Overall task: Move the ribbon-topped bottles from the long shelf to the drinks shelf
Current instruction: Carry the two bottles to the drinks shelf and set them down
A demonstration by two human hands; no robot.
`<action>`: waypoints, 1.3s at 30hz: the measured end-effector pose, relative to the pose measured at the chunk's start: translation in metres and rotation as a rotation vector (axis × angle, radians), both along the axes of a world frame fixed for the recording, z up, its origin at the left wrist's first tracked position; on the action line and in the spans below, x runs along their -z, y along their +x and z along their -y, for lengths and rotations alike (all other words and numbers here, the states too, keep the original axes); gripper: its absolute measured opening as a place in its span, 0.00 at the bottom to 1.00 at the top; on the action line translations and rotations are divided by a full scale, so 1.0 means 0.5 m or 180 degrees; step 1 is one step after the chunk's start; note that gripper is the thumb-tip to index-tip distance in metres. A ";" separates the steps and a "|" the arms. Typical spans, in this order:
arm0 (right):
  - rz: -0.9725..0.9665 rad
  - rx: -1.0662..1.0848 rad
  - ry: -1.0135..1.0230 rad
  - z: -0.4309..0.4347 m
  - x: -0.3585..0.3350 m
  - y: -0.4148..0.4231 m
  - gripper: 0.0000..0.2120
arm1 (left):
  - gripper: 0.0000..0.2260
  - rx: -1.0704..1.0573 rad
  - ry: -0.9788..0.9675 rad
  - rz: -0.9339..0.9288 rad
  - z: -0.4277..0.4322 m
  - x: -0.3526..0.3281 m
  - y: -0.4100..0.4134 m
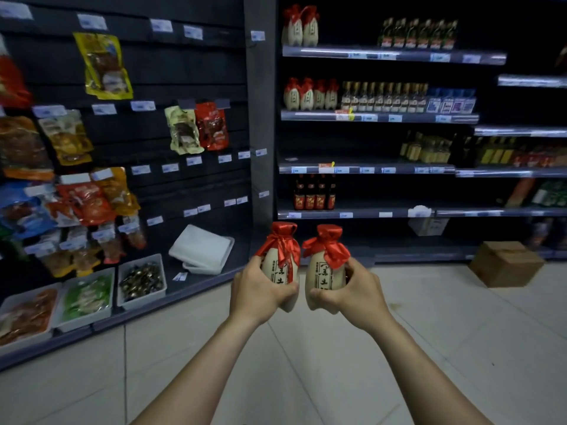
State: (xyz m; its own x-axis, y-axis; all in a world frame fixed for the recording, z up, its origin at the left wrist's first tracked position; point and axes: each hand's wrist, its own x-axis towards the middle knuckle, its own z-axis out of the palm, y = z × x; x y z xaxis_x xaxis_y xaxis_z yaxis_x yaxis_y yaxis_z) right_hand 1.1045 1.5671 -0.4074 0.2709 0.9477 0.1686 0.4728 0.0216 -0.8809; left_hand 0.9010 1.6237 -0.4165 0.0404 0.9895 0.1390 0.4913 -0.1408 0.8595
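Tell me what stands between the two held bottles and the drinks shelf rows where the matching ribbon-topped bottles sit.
Nothing visible does. The left hand and right hand each hold a ribbon-topped bottle in open air before the drinks shelf. The cardboard box sits off right.

Open floor ahead of me, drinks shelving crowded in places and bare in others.

My left hand and right hand are each wrapped around a cream ceramic bottle with a red ribbon top, held side by side over pale floor tiles with nothing between me and the dark drinks shelving unit. On its top shelf I see a wide bare stretch between two ribbon-topped bottles and a row of green glass bottles. The second shelf is packed end to end. A brown cardboard box sits on the floor to the right.
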 end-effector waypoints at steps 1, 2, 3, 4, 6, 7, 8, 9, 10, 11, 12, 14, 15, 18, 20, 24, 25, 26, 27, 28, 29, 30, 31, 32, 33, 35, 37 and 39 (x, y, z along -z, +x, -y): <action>0.0002 0.0044 0.0000 -0.053 -0.002 0.025 0.28 | 0.30 0.0012 0.0004 -0.0013 -0.055 -0.005 0.025; 0.0012 0.0089 -0.0012 -0.104 -0.004 0.050 0.28 | 0.30 0.0023 0.0013 -0.0021 -0.107 -0.012 0.050; 0.0016 0.0123 -0.0031 -0.152 -0.005 0.074 0.28 | 0.29 0.0034 0.0024 -0.0020 -0.156 -0.020 0.075; 0.0011 0.0153 -0.0052 -0.197 -0.006 0.098 0.28 | 0.29 0.0048 0.0039 -0.0018 -0.203 -0.028 0.098; 0.0048 0.0196 -0.0079 -0.282 -0.010 0.145 0.29 | 0.30 0.0068 0.0070 -0.0019 -0.289 -0.047 0.144; 0.0079 0.0208 -0.0087 -0.321 -0.013 0.167 0.29 | 0.30 0.0080 0.0070 -0.0024 -0.330 -0.054 0.166; 0.0095 0.0210 -0.0088 -0.360 -0.015 0.190 0.29 | 0.31 0.0093 0.0065 -0.0029 -0.370 -0.060 0.187; 0.0106 0.0207 -0.0088 -0.399 -0.018 0.212 0.29 | 0.32 0.0098 0.0065 -0.0041 -0.410 -0.063 0.208; 0.0113 0.0215 -0.0088 -0.439 -0.020 0.234 0.29 | 0.32 0.0090 0.0073 -0.0060 -0.451 -0.065 0.229; 0.0111 0.0244 -0.0081 -0.478 -0.022 0.256 0.29 | 0.32 0.0077 0.0087 -0.0075 -0.491 -0.066 0.251; 0.0100 0.0280 -0.0062 -0.519 -0.025 0.278 0.29 | 0.32 0.0060 0.0103 -0.0081 -0.532 -0.067 0.273; 0.0096 0.0278 0.0002 -0.602 -0.030 0.325 0.28 | 0.31 0.0022 0.0139 -0.0108 -0.615 -0.066 0.321; 0.0106 0.0246 0.0033 -0.644 -0.032 0.351 0.26 | 0.30 0.0000 0.0149 -0.0119 -0.657 -0.065 0.346; 0.0059 0.0158 0.0115 -0.776 -0.043 0.433 0.27 | 0.29 -0.0072 0.0186 -0.0087 -0.788 -0.070 0.427; 0.0024 0.0071 0.0179 -0.869 -0.052 0.491 0.28 | 0.29 -0.0101 0.0250 -0.0088 -0.878 -0.079 0.487; 0.0079 -0.0109 0.0208 -1.050 -0.083 0.604 0.27 | 0.28 -0.0200 0.0273 -0.0049 -1.041 -0.103 0.600; 0.0115 -0.0145 0.0227 -1.092 -0.091 0.627 0.27 | 0.28 -0.0252 0.0290 -0.0018 -1.076 -0.108 0.621; 0.0155 -0.0178 0.0259 -1.133 -0.099 0.647 0.26 | 0.27 -0.0309 0.0302 0.0018 -1.110 -0.113 0.641; 0.0197 -0.0203 0.0293 -1.173 -0.107 0.667 0.26 | 0.26 -0.0365 0.0309 0.0048 -1.144 -0.119 0.658; 0.0228 -0.0218 0.0318 -1.210 -0.113 0.684 0.26 | 0.25 -0.0414 0.0315 0.0069 -1.176 -0.126 0.674; 0.0244 -0.0230 0.0333 -1.245 -0.119 0.700 0.26 | 0.25 -0.0445 0.0320 0.0082 -1.207 -0.133 0.688; 0.0251 -0.0241 0.0340 -1.280 -0.123 0.715 0.26 | 0.25 -0.0460 0.0329 0.0090 -1.238 -0.140 0.700; 0.0263 -0.0254 0.0346 -1.313 -0.127 0.728 0.26 | 0.25 -0.0471 0.0340 0.0098 -1.271 -0.147 0.711; 0.0283 -0.0262 0.0356 -1.347 -0.130 0.741 0.27 | 0.25 -0.0481 0.0358 0.0110 -1.304 -0.153 0.722; 0.0296 -0.0265 0.0375 -1.380 -0.132 0.753 0.29 | 0.24 -0.0492 0.0382 0.0122 -1.337 -0.160 0.732; 0.0310 -0.0271 0.0429 -1.446 -0.138 0.774 0.30 | 0.24 -0.0528 0.0458 0.0144 -1.400 -0.175 0.751; 0.0320 -0.0257 0.0487 -1.516 -0.145 0.791 0.30 | 0.27 -0.0564 0.0558 0.0169 -1.465 -0.187 0.771; 0.0319 -0.0220 0.0522 -1.590 -0.155 0.806 0.30 | 0.26 -0.0558 0.0623 0.0232 -1.536 -0.196 0.790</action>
